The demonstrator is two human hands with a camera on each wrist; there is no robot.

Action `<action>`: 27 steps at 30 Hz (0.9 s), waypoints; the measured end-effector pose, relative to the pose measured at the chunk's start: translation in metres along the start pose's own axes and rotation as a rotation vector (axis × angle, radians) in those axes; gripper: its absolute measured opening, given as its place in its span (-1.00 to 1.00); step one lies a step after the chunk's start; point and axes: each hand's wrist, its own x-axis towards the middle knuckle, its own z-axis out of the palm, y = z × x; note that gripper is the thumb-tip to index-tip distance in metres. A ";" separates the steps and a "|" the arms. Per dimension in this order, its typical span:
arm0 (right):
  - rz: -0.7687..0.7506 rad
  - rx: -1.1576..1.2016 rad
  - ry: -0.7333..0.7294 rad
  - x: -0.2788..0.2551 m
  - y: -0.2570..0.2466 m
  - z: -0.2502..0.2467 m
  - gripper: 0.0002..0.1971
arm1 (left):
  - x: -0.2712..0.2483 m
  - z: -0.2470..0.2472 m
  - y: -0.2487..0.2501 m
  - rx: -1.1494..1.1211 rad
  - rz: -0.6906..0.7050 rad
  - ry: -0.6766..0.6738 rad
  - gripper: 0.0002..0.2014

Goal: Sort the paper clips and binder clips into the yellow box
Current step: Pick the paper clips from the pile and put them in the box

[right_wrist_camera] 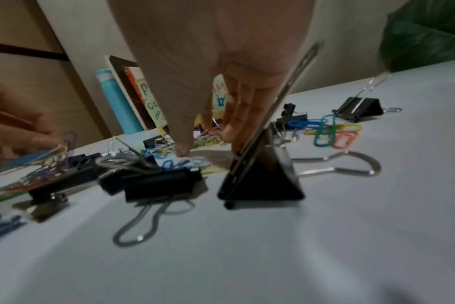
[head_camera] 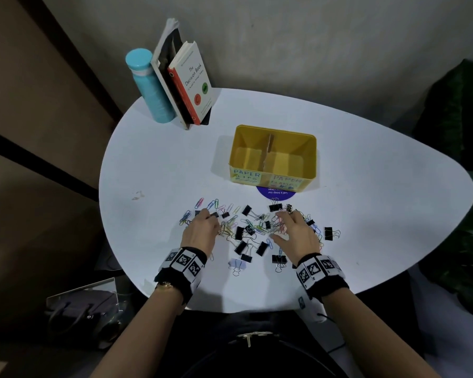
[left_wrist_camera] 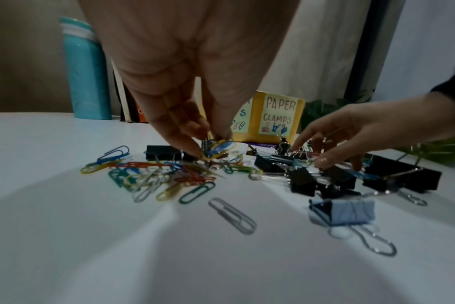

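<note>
Coloured paper clips (head_camera: 230,223) and black binder clips (head_camera: 242,246) lie mixed in a loose pile on the white table (head_camera: 366,200). My left hand (head_camera: 209,218) is at the pile's left side. In the left wrist view the left hand (left_wrist_camera: 210,148) pinches a small bunch of paper clips (left_wrist_camera: 220,146) just above the table. My right hand (head_camera: 280,227) reaches down into the pile's right half. Its spread fingers (right_wrist_camera: 229,131) and thumb touch clips, with nothing plainly gripped. The yellow box (head_camera: 307,159), split by a cardboard divider (head_camera: 266,151), stands empty behind the pile, labelled for clips and clamps.
A teal bottle (head_camera: 150,85) and leaning books (head_camera: 189,83) stand at the table's far left. A purple round sticker (head_camera: 275,192) lies under the box's front. A light blue binder clip (head_camera: 238,264) sits nearest me. A plant (head_camera: 462,132) is at the right and a bag (head_camera: 85,315) on the floor.
</note>
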 end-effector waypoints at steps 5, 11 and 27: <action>-0.056 -0.002 0.055 0.006 -0.005 0.005 -0.88 | -0.002 -0.008 0.006 -0.356 -0.056 0.123 -0.88; 0.190 0.513 0.116 0.007 -0.001 -0.024 -0.89 | 0.004 -0.026 0.023 -1.077 -0.303 -0.005 -0.84; 0.076 1.139 0.327 0.089 -0.092 -0.126 -0.78 | 0.068 -0.097 0.066 -1.324 -0.463 -0.153 -0.82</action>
